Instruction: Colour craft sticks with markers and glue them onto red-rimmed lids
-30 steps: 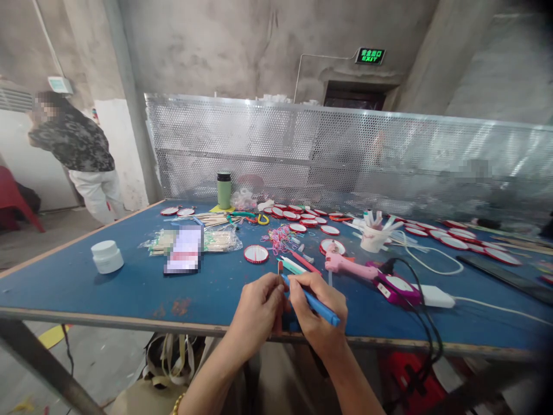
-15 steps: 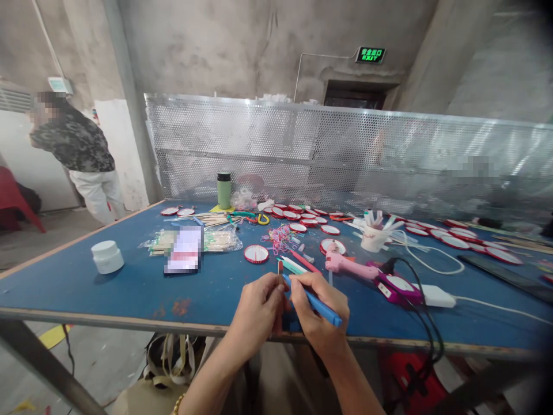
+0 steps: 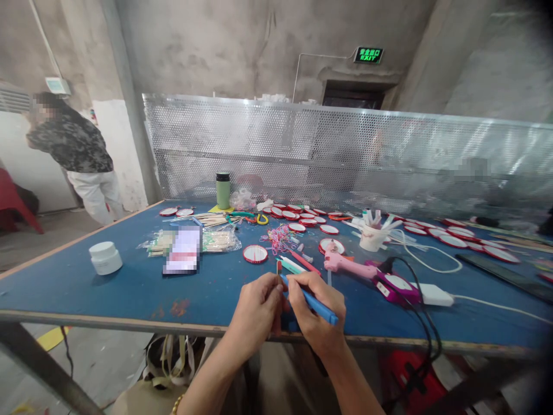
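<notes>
My left hand (image 3: 258,302) is closed around a thin stick with a red end (image 3: 279,268), which pokes up past the fingertips; most of it is hidden. In my right hand (image 3: 320,308) is a blue pen-like tool (image 3: 317,305), gripped as one grips a pen. Its tip points at the stick, though whether they touch I cannot tell. Just beyond both hands lie a white and teal pen (image 3: 292,264), a pink stick (image 3: 307,263) and a red-rimmed white disc (image 3: 254,254). A pile of small coloured bands (image 3: 279,237) sits behind them.
A pink glue-gun-like tool (image 3: 352,266) lies to the right by a purple device (image 3: 396,289) with black cables. A paper cup (image 3: 372,237) holds sticks. On the left are a phone (image 3: 183,251) and a white jar (image 3: 106,257). A perforated metal screen (image 3: 242,135) closes the back.
Both hands keep nearly the same pose and hold the same things. The whole view has shifted very slightly.
</notes>
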Tool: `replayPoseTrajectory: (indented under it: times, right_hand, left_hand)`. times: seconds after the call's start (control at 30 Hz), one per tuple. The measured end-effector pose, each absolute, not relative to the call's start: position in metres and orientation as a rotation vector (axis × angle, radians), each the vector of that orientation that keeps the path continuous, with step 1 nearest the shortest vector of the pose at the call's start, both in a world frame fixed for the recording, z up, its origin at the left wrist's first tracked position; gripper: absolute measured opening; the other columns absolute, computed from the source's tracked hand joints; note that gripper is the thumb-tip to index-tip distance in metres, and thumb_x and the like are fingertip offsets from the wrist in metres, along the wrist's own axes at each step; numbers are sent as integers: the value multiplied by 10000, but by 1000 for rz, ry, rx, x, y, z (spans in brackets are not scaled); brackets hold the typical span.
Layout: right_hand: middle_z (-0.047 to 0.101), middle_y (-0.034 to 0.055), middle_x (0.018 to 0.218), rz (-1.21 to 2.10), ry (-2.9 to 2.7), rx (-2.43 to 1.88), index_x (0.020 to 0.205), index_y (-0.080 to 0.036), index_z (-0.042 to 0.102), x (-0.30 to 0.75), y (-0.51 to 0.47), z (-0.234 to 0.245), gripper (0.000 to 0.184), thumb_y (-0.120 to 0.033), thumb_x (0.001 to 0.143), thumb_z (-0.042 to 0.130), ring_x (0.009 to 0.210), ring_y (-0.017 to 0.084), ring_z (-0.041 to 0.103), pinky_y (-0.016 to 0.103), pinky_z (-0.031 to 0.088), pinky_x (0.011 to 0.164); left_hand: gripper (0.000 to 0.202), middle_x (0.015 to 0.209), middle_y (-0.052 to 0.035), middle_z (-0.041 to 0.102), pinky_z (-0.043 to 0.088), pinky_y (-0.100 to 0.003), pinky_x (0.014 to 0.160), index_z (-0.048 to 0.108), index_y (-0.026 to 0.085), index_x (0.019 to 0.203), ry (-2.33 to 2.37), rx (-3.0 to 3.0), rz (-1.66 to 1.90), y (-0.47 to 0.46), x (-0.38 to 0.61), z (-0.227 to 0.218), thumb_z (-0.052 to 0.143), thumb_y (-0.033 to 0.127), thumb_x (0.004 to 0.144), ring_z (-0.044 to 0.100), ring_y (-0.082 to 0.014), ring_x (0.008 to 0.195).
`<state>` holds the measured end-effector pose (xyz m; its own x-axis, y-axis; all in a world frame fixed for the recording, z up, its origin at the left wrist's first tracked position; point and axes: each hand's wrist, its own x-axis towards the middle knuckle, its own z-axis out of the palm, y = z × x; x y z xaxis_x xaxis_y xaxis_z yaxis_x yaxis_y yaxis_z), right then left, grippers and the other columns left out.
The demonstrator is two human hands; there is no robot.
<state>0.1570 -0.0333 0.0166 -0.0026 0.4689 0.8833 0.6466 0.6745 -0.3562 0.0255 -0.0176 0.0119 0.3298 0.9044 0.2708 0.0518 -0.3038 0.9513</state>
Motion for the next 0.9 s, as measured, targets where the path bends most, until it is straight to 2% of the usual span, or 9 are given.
replayPoseTrajectory:
  times: [0.9]
  right_hand:
    - [611,-44,591,-207,-1629,-930,783,-196,623,157,-34,19,130,-174,898,567,488,91,571,208,435,524]
  left_hand:
    - [247,487,63,489,327,-198,393,488,200,704,862,1622,1118,-17,25,14,447,316,918,482,-94,354]
